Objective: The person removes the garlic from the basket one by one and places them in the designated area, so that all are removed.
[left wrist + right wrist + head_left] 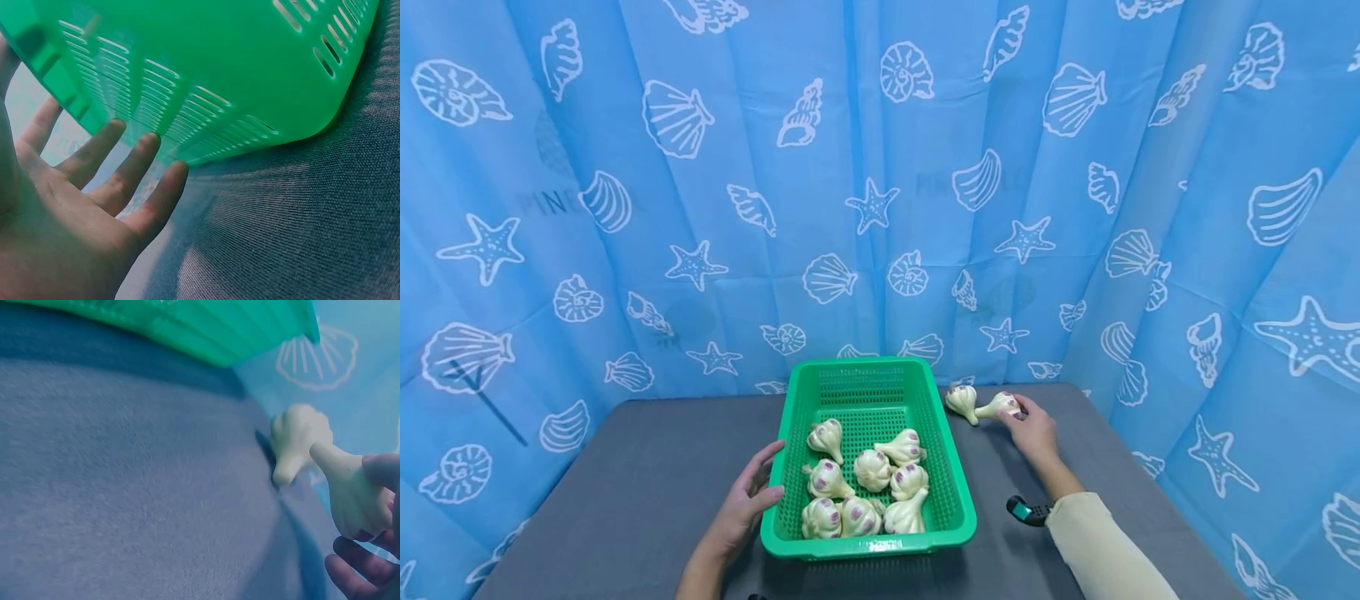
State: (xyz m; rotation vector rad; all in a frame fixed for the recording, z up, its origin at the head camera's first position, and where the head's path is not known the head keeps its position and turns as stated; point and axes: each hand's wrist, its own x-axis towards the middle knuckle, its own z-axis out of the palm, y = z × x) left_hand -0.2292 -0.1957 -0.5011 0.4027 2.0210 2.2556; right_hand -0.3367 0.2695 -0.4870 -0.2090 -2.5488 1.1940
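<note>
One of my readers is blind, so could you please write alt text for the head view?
A person's right hand holds a garlic bulb next to a second bulb, to the right of a green basket with eight more bulbs inside. The left hand is at the basket's left side; behind the gray table hangs a blue shell-patterned curtain.

Right sleeve (pixel 1105 546): plain cream, lower right of frame
Wrist camera (pixel 1028 511): black, rounded, teal face (pixel 1020 509), ribbed band (pixel 1042 512)
</note>
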